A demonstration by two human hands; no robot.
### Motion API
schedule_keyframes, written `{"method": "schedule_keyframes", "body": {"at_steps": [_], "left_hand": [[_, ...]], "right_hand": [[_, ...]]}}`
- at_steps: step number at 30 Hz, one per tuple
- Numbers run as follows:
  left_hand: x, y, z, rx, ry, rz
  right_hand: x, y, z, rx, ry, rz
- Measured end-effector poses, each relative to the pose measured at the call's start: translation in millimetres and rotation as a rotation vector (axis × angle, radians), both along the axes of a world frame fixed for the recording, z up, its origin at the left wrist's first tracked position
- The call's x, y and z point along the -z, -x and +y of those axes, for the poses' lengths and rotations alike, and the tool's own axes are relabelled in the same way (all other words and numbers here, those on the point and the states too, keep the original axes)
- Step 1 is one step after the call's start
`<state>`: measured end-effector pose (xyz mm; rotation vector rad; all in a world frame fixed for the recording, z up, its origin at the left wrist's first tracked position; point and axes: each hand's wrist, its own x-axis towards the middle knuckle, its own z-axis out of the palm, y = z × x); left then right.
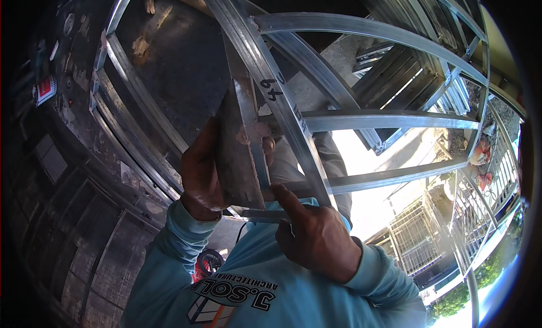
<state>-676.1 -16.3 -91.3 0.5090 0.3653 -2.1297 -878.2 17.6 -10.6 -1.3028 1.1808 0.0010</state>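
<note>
My left hand [200,170] is closed around a flat grey metal plate [236,153] with a rough, bright edge, and its fingertips show past the far side. Pinkish paste [257,131] is smeared around the plate's edge and the metal bar beside it. My right hand [316,235] has its index finger stretched toward the plate's lower right edge. Its thumb stands apart and the other fingers curl under, partly hidden; I see nothing held there. A long silvery metal tube [282,102] with dark handwritten marks slants past both hands.
Curved metal tubes [367,26] and straight crossbars [389,120] form a frame on the right. Metal lengths [395,79] are stacked behind it. A dark, stained panel [169,62] lies at upper left, and a wire cage [418,235] stands at lower right.
</note>
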Motion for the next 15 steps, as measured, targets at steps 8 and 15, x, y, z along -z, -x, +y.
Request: {"method": "schedule_keyframes", "body": {"at_steps": [8, 15], "left_hand": [[-5.8, 1.9, 0.8, -0.048, -0.078, 0.083], [-4.5, 4.4, -0.3, -0.056, 0.044, 0.097]], "right_hand": [[-12.3, 5.0, -6.9, 0.235, -0.132, -0.022], [-3.5, -1.2, -4.1, 0.223, -0.274, -0.101]]}}
